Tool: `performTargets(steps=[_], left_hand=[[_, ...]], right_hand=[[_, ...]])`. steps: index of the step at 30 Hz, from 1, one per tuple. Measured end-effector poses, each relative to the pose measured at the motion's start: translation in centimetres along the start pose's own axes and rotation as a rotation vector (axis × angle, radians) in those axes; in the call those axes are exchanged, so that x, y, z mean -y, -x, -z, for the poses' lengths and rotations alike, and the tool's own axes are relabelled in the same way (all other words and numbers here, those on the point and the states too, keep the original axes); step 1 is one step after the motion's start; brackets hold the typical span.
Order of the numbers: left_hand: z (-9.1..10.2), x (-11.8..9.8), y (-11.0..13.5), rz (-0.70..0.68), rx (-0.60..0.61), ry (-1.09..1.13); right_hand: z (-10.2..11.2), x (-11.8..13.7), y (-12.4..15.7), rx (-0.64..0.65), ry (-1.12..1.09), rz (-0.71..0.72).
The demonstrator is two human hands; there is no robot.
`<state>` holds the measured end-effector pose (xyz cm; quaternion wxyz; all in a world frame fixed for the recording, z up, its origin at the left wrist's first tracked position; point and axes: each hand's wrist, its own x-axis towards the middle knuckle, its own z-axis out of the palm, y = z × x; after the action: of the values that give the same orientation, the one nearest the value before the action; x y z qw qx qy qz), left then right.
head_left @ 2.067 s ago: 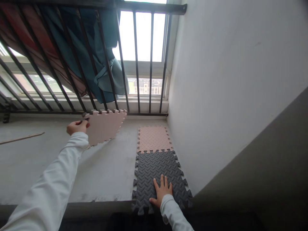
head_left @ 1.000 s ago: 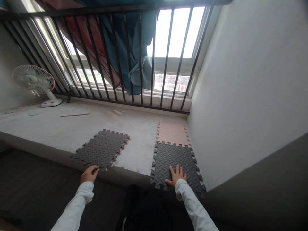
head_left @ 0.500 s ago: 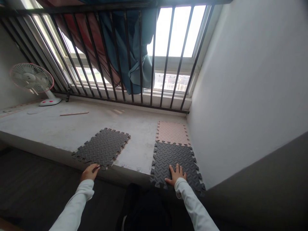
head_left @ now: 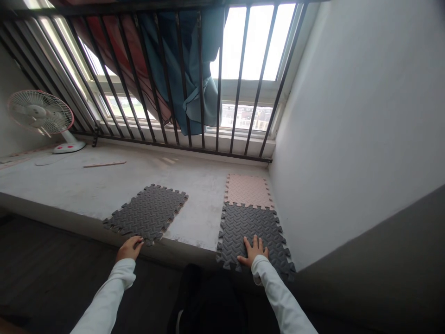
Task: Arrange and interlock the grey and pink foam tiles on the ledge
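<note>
Grey mat tile [head_left: 148, 211], one, toothed all round, chevron-patterned. Lies on the ledge [head_left: 201, 222] at its front edge, set askew to that edge, near teeth reaching it; well left of the ledge's right end. Looks about square; no long axis can be told.

Left hand [head_left: 128, 249], white sleeve: thumb and fingers pinched on the tile's near edge, close to its near right corner. From these fingertips the tile extends away toward the back of the ledge, to both sides — this hand is much the nearer of the two.

Right hand [head_left: 255, 253], white sleeve: gripping nothing, fingers spread, palm down on a second grey tile [head_left: 246, 222]. That tile sits at the ledge's front right corner, its near teeth seemingly past the front edge; a strip of ledge separates it from the first.

Pink tile [head_left: 248, 190], one: directly behind the second grey tile, toothed edges meeting; how fully they interlock cannot be told. Right wall [head_left: 347, 116] alongside.

Back edge: black railing [head_left: 139, 8], red-and-blue curtain [head_left: 191, 55], window [head_left: 257, 41]. Leftward: thin stick [head_left: 104, 164]; white fan [head_left: 40, 111], pink-rimmed, at the far left.
</note>
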<state>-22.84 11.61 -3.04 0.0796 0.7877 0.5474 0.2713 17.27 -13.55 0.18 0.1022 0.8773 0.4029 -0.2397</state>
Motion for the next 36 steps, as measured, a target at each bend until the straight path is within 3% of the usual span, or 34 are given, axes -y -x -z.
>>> performTargets(steps=[8, 14, 19, 21, 23, 26, 28, 33, 36], left_hand=[[-0.4, -0.4, -0.4, 0.057, 0.138, -0.218], [-1.3, -0.9, -0.5, 0.004, 0.133, -0.208], [-0.8, -2.9, -1.3, 0.084, 0.278, -0.366], [-0.2, -4.4, -2.1, 0.142, 0.284, -0.477], [0.0, -6.5, -3.1, 0.142, 0.222, -0.525], [-0.7, -10.9, -4.9, -0.018, 0.147, -0.433], [-2.0, -14.8, -6.2, -0.124, 0.166, -0.336], [-6.9, -25.6, -8.5, -0.221, 0.525, -0.239], [-10.0, -30.6, -9.0, -0.233, 0.627, -0.245]], right_hand=[[-0.5, -0.1, -0.3, -0.025, -0.012, 0.014], [-0.3, 0.0, -0.1, -0.011, -0.020, 0.012], [-0.2, -0.1, 0.1, -0.013, -0.052, 0.027], [-0.2, -0.1, 0.2, -0.016, -0.060, 0.033], [-0.2, -0.1, 0.2, -0.014, -0.059, 0.039], [0.0, -0.1, 0.4, -0.010, -0.060, 0.038], [0.1, 0.0, 0.5, -0.008, -0.073, 0.038], [0.4, 0.0, 0.8, 0.007, -0.127, 0.050], [0.5, 0.0, 1.1, 0.000, -0.158, 0.057]])
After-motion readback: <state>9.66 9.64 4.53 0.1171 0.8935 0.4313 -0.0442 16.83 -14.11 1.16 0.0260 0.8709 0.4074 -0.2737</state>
